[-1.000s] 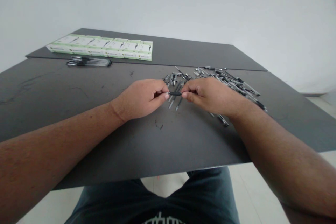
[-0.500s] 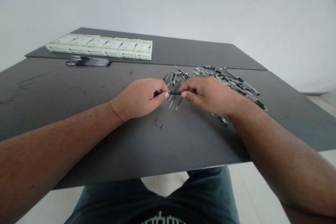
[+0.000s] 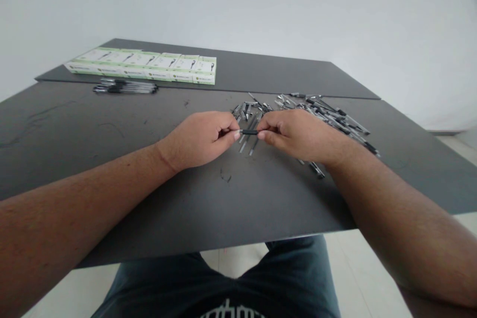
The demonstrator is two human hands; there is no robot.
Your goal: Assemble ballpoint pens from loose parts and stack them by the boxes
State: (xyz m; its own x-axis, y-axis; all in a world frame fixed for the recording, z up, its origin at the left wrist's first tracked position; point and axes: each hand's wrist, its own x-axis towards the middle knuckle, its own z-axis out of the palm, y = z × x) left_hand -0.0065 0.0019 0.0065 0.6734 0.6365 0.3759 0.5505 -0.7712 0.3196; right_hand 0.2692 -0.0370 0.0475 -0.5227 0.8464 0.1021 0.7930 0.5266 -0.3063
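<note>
Between my two hands a pen (image 3: 249, 132) with a black grip lies level, just above the dark table. My left hand (image 3: 206, 139) is closed on its left part, with thumb and forefinger pinching it. At the other end the thumb and fingertips of my right hand (image 3: 294, 134) are pressed together on the pen's tip. The pen's far left part is hidden inside my left hand. Below and behind the pen lie several thin refills (image 3: 254, 146). A small heap of pen caps (image 3: 246, 109) sits just beyond my hands.
A pile of loose pens (image 3: 339, 121) spreads behind my right hand and wrist. One cap-like piece (image 3: 316, 170) lies near my right wrist. Stacked pens (image 3: 126, 86) rest at the left, before a row of white-and-green boxes (image 3: 149, 74). The table's front edge (image 3: 223, 247) is above my lap.
My right fingertips have shifted very slightly to the right at the pen's end. My left hand keeps its hold, and the other things stay where they were.
</note>
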